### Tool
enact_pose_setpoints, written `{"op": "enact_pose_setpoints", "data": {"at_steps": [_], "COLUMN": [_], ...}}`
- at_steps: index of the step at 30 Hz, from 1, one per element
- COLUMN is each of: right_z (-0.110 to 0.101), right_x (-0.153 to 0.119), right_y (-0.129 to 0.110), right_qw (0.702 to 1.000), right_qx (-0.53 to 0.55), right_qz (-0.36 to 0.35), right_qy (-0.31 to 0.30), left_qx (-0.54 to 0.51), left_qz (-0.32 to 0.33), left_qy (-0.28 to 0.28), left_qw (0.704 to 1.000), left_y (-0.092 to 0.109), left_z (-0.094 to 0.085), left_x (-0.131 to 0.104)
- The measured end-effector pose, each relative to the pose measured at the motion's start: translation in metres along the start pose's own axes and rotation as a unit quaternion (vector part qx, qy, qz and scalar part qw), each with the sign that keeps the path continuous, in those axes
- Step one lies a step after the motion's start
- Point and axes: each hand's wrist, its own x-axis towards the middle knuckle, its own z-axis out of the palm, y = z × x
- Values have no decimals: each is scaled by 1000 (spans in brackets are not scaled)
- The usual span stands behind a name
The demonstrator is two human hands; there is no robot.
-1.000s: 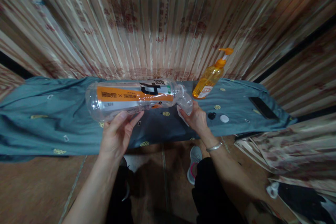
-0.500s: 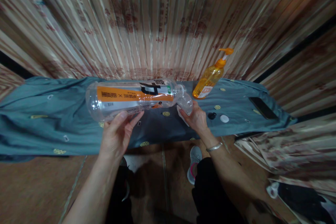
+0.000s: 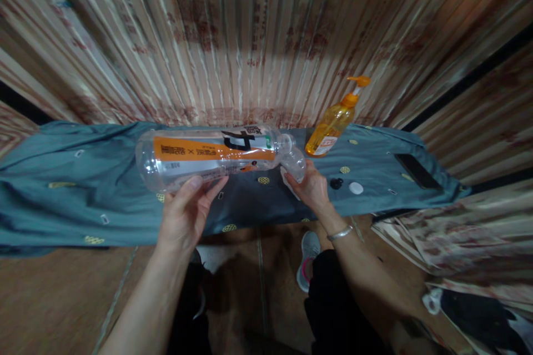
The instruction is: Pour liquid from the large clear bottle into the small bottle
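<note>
A large clear bottle (image 3: 208, 152) with an orange and silver label lies on its side, raised above the cloth, its neck toward the right. My left hand (image 3: 189, 202) holds it from below near its base, thumb on the near side. My right hand (image 3: 310, 186) is closed round a small clear plastic container (image 3: 295, 163), whose end meets the bottle's mouth. A whitish piece (image 3: 290, 183) shows under my right fingers; what it is I cannot tell. Behind my right hand stands a pump bottle (image 3: 333, 125) of yellow liquid with an orange top.
A green patterned cloth (image 3: 125, 205) covers the narrow table. Right of my right hand are a small black item (image 3: 336, 183), a white round cap (image 3: 356, 188) and a dark phone (image 3: 417, 171). A pleated curtain (image 3: 233, 39) hangs behind.
</note>
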Motion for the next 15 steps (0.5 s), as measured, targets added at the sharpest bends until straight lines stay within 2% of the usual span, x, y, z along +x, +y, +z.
{"op": "enact_pose_setpoints", "data": {"at_steps": [15], "right_z": [2], "right_x": [0], "right_y": [2], "right_qw": [1000], "right_qx": [-2], "right_qz": [-2], "right_qy": [2], "left_qx": [-1], "left_qz": [3], "left_qy": [1], "left_qw": [1000], "left_y": [-1], "left_z": [-1], "left_x": [0]}}
